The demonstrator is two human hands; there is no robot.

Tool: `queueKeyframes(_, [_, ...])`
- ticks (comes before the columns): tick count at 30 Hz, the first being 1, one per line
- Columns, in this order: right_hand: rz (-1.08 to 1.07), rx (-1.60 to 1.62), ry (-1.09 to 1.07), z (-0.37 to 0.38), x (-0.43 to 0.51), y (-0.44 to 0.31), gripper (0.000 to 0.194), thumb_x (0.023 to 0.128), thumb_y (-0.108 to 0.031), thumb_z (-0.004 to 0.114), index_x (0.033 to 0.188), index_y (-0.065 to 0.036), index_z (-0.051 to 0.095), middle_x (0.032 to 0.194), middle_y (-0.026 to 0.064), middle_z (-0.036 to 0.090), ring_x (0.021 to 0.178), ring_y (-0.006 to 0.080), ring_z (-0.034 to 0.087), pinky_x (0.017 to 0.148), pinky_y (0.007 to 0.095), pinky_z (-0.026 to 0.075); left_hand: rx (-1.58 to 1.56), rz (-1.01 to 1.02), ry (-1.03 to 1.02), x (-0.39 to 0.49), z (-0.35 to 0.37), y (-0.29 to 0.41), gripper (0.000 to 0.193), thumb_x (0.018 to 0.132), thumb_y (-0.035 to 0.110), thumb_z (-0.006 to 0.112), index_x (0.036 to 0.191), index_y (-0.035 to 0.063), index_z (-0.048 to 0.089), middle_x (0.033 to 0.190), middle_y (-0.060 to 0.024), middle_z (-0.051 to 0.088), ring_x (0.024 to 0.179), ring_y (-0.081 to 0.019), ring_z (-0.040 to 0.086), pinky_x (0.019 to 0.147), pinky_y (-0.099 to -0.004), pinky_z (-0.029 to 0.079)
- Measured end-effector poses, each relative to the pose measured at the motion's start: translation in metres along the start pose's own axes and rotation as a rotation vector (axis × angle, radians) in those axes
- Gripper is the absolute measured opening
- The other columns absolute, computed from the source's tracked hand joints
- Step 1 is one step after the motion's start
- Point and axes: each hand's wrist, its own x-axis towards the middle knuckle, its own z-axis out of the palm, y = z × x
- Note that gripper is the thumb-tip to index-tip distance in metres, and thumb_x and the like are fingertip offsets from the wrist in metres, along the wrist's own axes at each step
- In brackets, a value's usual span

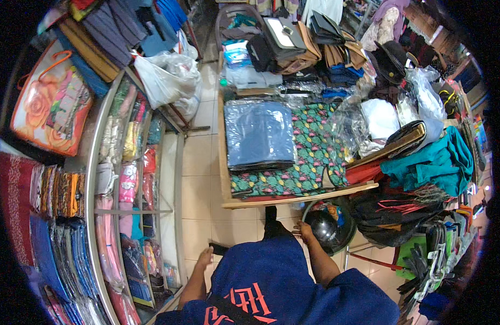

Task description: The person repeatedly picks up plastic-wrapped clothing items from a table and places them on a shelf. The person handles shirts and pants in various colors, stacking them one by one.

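Note:
My left hand (207,257) hangs low beside my dark blue shirt, holding nothing, nearest to my dark shoe (218,249) on the floor. On the other side, my right hand (303,232) is empty with its fingers apart, next to the rim of a dark tub (347,231). Inside that tub is a shiny black rounded object (322,225). Ahead of me stands a wood-edged table (274,203). A stack of folded blue garments in clear plastic (259,134) lies on it, over a green fruit-patterned cloth (311,162).
A glass display case (177,170) with packed clothes runs along my left. White plastic bags (164,77) hang at its far corner. Handbags (284,40) and a black hat (387,61) crowd the table's far side. Teal cloth (437,162) drapes at right, above hangers (433,260).

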Motion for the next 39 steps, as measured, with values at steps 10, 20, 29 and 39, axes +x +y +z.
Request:
queueKeyframes(10, [-0.582,0.432,0.702,-0.093,-0.039,-0.082,0.022,0.103,-0.021,0.050,0.119,-0.006,0.054,0.090,0.0070,0.062,0.060,0.0142,0.058,0.046,0.0251,0.044,0.054,0.494,0.503,-0.010,-0.006,0.216,0.037,0.102,0.034,0.057,0.126,0.0056,0.062,0.114,-0.0069,0.068,0.098,-0.0162,0.062,0.085,-0.0314,0.049])
queueKeyframes(20, [-1.107,0.456,0.853,-0.073,-0.172,-0.307,0.025,0.104,-0.017,0.050,0.125,-0.004,0.056,0.088,0.0010,0.054,0.069,0.0083,0.048,0.061,0.0227,0.041,-0.428,0.916,0.432,-0.056,-0.008,0.464,0.039,0.100,0.032,0.058,0.130,0.0080,0.057,0.127,-0.0068,0.063,0.110,-0.0184,0.061,0.092,-0.0344,0.047])
queueKeyframes(29, [-1.235,0.023,0.323,0.023,-0.107,-0.442,0.030,0.101,-0.020,0.055,0.125,-0.002,0.058,0.102,0.0046,0.063,0.078,0.0126,0.059,0.065,0.0262,0.050,-0.421,0.743,0.101,0.045,0.060,0.555,0.041,0.094,0.032,0.064,0.125,0.0058,0.059,0.126,-0.0075,0.064,0.111,-0.0197,0.060,0.090,-0.0381,0.048])
queueKeyframes(39, [-0.629,-0.858,0.205,0.107,0.094,-0.380,0.063,0.088,-0.033,0.070,0.134,0.006,0.050,0.119,0.0270,0.064,0.108,0.0434,0.063,0.094,0.0453,0.050,0.459,0.473,0.530,0.142,0.140,0.504,0.075,0.089,0.035,0.066,0.147,-0.0011,0.036,0.148,-0.0217,0.044,0.138,-0.0393,0.041,0.113,-0.0480,0.036])
